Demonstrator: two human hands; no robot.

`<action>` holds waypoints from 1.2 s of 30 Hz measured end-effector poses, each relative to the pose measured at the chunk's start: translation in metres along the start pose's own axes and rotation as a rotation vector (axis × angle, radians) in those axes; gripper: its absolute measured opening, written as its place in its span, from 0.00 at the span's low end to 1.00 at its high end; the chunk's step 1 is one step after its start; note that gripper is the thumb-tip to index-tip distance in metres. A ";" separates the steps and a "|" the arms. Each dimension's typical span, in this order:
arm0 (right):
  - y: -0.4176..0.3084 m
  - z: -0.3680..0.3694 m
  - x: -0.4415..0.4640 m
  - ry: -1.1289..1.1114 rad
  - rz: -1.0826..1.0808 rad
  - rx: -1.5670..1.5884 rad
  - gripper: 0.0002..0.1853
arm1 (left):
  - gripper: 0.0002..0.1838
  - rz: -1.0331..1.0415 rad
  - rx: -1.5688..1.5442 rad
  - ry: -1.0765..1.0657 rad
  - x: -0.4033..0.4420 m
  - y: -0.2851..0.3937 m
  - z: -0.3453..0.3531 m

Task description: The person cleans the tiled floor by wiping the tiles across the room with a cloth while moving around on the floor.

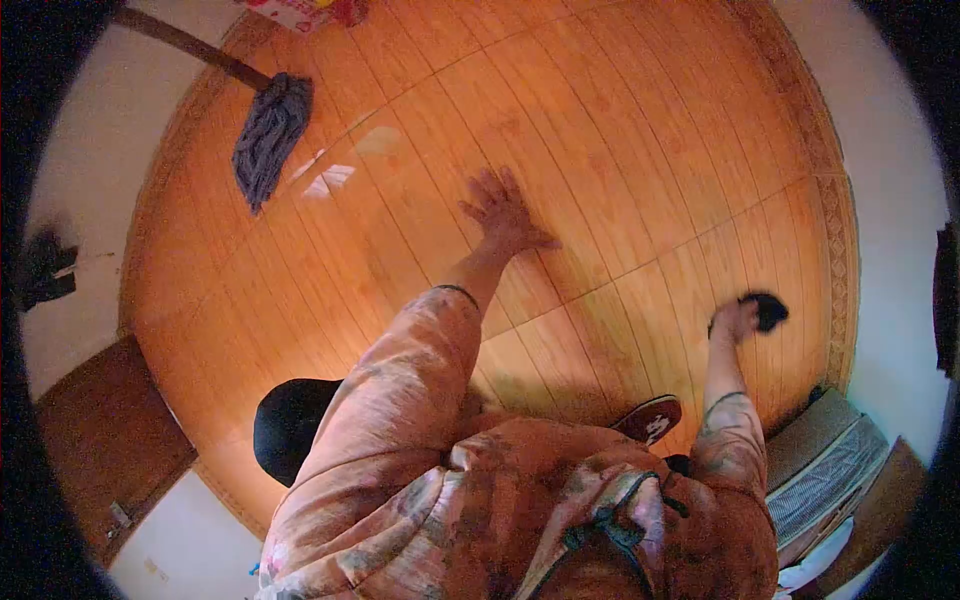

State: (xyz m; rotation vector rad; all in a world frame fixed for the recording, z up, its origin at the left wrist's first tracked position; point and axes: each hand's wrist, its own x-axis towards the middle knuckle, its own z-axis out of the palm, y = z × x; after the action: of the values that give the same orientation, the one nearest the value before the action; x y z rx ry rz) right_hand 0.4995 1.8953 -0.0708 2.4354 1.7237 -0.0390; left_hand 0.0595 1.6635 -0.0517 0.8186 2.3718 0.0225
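Observation:
My left hand (503, 215) is stretched out over the wood-patterned floor (620, 150), palm down with the fingers spread and nothing in it. It looks flat against the boards. Off to the right, my right hand (736, 321) is closed on a small black object (768, 312), low over the floor near the wall. Motion blur and the fingers hide what kind of thing it is; it may be a bunched cloth. Below my body, a dark slipper (650, 418) with a white print shows in part.
A mop (272, 140) with grey strands lies at the upper left, its handle running to the wall. A red and white package (300, 12) sits at the top edge. A rounded black shape (290, 430) is by my left arm. Brown furniture (115, 440) and a grey mesh-sided item (825, 465) flank me.

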 end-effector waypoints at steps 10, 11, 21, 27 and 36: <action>-0.347 -0.069 -0.282 -0.048 -0.951 0.038 0.18 | 0.58 0.469 0.187 -0.170 0.044 -0.146 -0.179; -0.361 -0.072 -0.324 -0.056 -1.064 -0.032 0.17 | 0.55 0.405 0.237 -0.136 0.041 -0.163 -0.209; -0.296 -0.017 -0.552 -0.706 -1.760 0.363 0.26 | 0.61 0.403 0.425 0.248 0.110 -0.347 -0.105; -0.306 -0.114 -0.421 -1.590 -0.917 0.454 0.28 | 0.76 0.306 0.342 -0.049 0.066 -0.312 -0.137; -0.197 -0.395 -0.139 -0.477 -0.518 0.341 0.29 | 0.77 0.320 0.395 -0.037 0.068 -0.311 -0.130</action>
State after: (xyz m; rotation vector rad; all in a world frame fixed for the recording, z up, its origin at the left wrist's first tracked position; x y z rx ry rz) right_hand 0.2407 1.8858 0.3119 1.8583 2.1602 -0.9538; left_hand -0.2267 1.4735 -0.0492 1.3656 2.2160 -0.3357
